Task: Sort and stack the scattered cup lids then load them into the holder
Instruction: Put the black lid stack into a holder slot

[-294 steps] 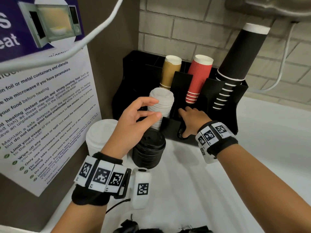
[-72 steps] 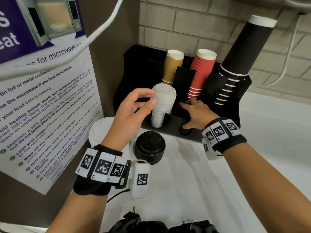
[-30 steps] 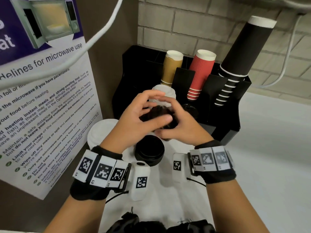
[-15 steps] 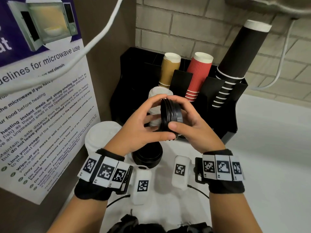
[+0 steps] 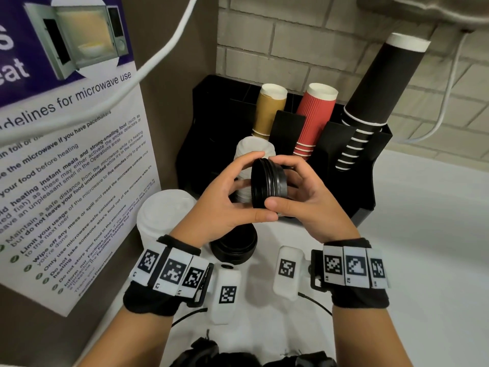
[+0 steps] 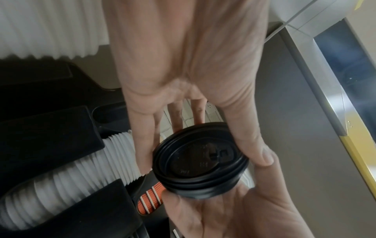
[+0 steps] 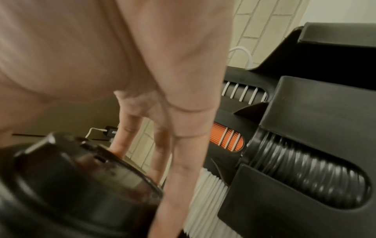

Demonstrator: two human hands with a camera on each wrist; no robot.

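Observation:
A short stack of black lids stands on edge in the air in front of the black holder. My left hand grips its left side with thumb below and fingers above. My right hand grips the right side. The left wrist view shows the top black lid face on. A taller black lid stack sits on the counter under my hands. White lids fill a holder slot behind them. More black lids lie in the slot to the right.
A stack of large white lids stands on the counter by the left wall poster. Gold cups, red cups and tall black cups stick out of the holder. A white cable hangs overhead. White counter lies to the right.
My right hand left the holder's slot and joined the left. Both hands lifted a few black lids, turned them on edge and now hold them nearly still.

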